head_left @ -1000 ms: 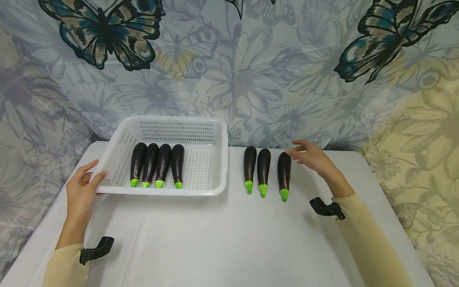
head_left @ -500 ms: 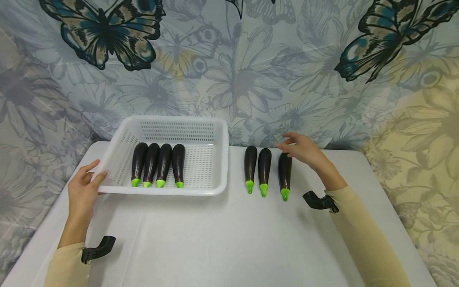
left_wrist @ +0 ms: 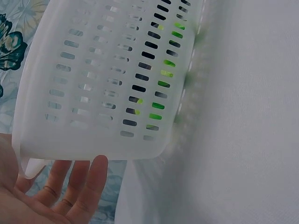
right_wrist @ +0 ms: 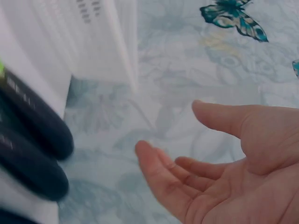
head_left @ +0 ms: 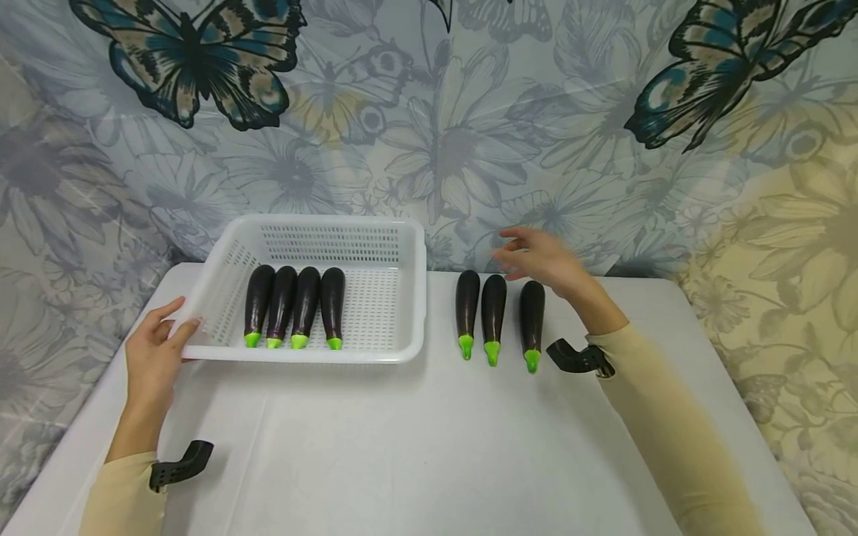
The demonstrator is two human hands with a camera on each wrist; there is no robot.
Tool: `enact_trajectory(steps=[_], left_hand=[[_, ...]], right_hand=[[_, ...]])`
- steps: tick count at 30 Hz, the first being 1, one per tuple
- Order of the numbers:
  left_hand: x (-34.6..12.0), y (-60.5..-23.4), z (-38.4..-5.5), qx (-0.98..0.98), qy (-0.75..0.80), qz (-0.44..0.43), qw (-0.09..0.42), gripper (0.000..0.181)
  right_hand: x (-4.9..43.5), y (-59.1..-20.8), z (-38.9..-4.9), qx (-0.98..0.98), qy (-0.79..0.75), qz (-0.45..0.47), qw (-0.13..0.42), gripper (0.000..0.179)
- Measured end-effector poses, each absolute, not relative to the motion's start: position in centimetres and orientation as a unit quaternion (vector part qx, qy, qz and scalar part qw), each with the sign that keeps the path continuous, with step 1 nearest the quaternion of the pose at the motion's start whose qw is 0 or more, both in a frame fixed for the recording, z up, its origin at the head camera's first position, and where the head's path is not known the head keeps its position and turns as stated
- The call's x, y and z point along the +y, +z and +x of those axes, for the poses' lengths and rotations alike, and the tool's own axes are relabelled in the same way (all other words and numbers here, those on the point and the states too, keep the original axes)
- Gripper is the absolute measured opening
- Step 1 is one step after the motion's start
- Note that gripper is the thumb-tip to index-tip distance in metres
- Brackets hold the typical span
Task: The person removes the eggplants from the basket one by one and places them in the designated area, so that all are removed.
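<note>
Overall, the head view shows the left hand (head_left: 151, 350) grasping the near left corner of a white slotted basket (head_left: 375, 313), in which four eggplants (head_left: 305, 304) lie in a row, while three eggplants (head_left: 493, 313) lie on the desk (head_left: 415, 447) to its right, near the right hand (head_left: 539, 259). The left wrist view shows the basket's end wall, with green stem ends (left_wrist: 167, 73) visible through its slots and the fingers (left_wrist: 91, 182) at its rim. In the right wrist view, the right hand's fingers are relaxed and unloaded, apart from the dark eggplants.
</note>
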State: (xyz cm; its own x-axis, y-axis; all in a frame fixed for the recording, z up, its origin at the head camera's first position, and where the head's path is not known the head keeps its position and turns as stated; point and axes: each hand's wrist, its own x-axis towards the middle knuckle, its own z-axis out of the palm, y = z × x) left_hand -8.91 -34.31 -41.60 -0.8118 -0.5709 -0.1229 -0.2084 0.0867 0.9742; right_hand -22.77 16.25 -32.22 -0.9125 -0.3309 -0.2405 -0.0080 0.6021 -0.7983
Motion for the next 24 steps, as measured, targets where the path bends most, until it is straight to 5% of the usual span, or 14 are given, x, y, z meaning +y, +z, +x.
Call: enact_trajectory(steps=[24], left_hand=[[-34.0, -41.4, -8.7, -0.719, -0.627, 0.259, 0.151, 0.050]], right_hand=[[7.5, -32.4, -23.8, 0.830, -0.486, -0.136, 0.239, 0.065]])
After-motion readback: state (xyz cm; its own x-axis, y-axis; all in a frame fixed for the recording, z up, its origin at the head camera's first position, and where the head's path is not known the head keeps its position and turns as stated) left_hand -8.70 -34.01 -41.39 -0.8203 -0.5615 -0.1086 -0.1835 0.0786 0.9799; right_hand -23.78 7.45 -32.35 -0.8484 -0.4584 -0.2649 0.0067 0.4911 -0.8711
